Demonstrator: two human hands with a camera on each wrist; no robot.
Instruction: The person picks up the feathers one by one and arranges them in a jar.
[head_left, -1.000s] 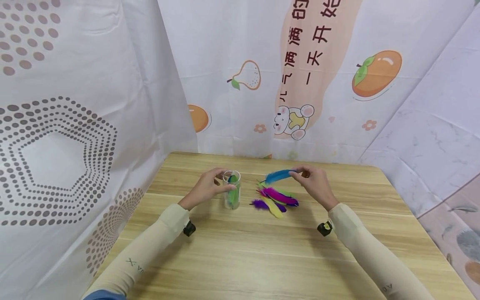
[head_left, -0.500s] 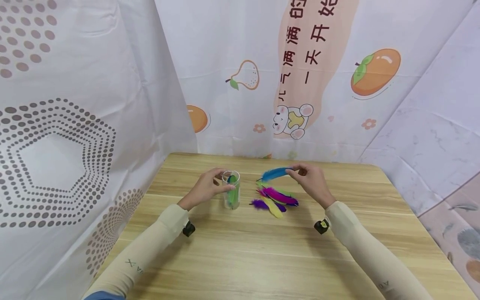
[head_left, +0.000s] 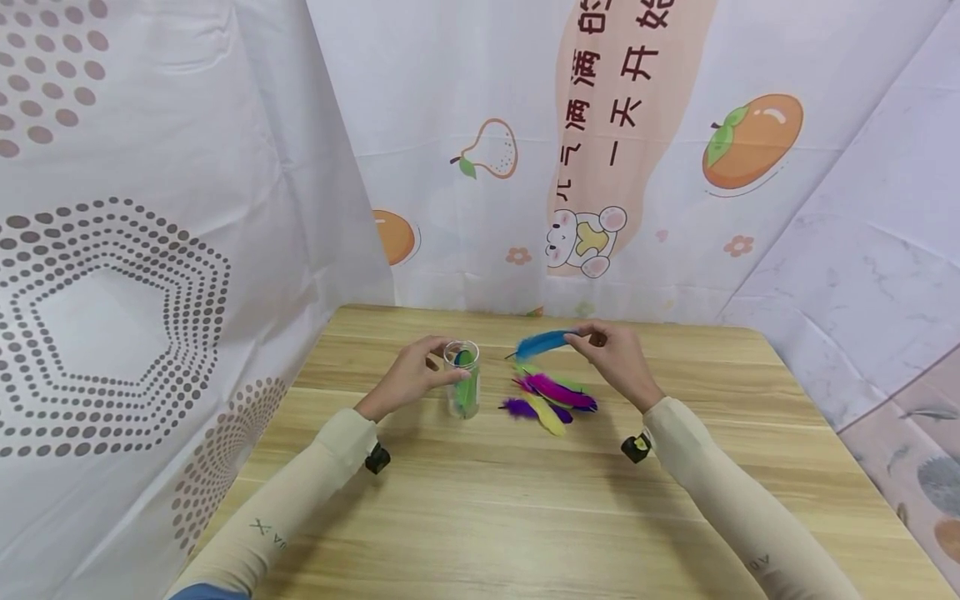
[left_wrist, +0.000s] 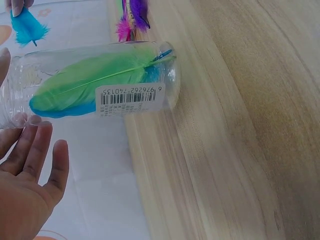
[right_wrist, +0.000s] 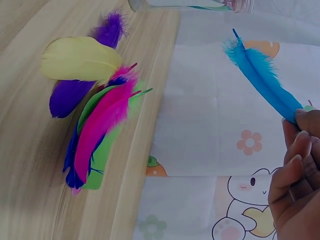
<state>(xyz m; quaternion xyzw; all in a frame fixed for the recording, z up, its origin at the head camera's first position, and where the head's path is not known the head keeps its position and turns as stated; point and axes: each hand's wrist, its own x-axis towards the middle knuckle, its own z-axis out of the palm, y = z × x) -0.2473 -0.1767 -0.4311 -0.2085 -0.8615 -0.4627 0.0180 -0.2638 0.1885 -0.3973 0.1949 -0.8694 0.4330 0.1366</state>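
Left hand [head_left: 408, 379]: grips the jar near its neck, the thumb on the near side and the other fingers round behind the glass.
Clear jar [left_wrist: 60, 59]: stands upright on the table, between the left fingers and thumb, its mouth facing up just above them.
In the jar: a green feather [left_wrist: 95, 77] lies against a blue-edged one [left_wrist: 65, 111], both reaching down the glass below the left fingers, quills at the bottom.
Barcode label [left_wrist: 131, 99]: stuck to the jar wall, lower than the left fingertips.
Right hand [head_left: 618, 358]: pinches a feather between thumb and fingers, well apart from the left hand.
Bright blue feather [right_wrist: 267, 82]: held by its broad tip in the right fingers; the downy quill end points away from them, towards the jar. Whether the quill touches anything, I cannot tell.
Loose feathers: a small pile between the two hands, nearer the wearer than the right fingertips.
Pink feather [right_wrist: 102, 122]: on top of the pile, over a dark blue one [right_wrist: 75, 172] and a light green one [right_wrist: 105, 155].
Yellow feather [right_wrist: 80, 59]: on the wearer's side of the pink one, farther from the right fingers, crossing over purple [right_wrist: 70, 100] that shows on both its sides.
Wood-grain table [head_left: 480, 517]: below both hands.
Printed sheet [head_left: 427, 75]: hangs beyond the fingers, behind the table.
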